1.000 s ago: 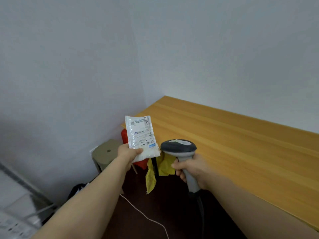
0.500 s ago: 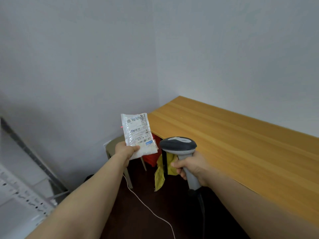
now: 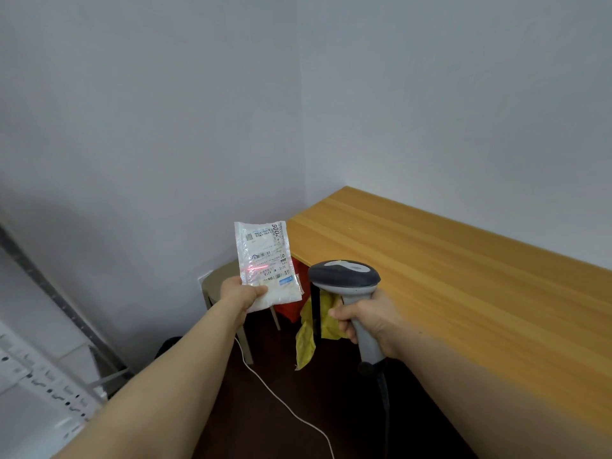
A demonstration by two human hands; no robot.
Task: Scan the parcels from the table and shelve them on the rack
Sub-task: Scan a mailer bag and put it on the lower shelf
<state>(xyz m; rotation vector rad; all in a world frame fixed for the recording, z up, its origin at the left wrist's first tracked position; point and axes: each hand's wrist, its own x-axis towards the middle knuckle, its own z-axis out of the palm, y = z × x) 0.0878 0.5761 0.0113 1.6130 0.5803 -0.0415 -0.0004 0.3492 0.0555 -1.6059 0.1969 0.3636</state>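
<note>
My left hand (image 3: 240, 292) grips the lower corner of a small white plastic parcel (image 3: 265, 256), held upright with its printed label facing me. A red laser line crosses the label's lower part. My right hand (image 3: 367, 318) is closed round the handle of a grey barcode scanner (image 3: 344, 276), whose head sits just right of the parcel and points toward it. The wooden table (image 3: 447, 276) stretches away on the right. A white metal rack (image 3: 49, 376) shows at the lower left edge.
A beige stool (image 3: 218, 283) stands in the corner behind the parcel, with red and yellow bags (image 3: 311, 326) hanging beside the table's end. A white cable (image 3: 284, 402) trails across the dark floor. Grey walls meet in the corner ahead.
The view has swung left, bringing the rack further in. Parcel and scanner stay held in the same hands, and the red laser line now lies on the label instead of its left edge.
</note>
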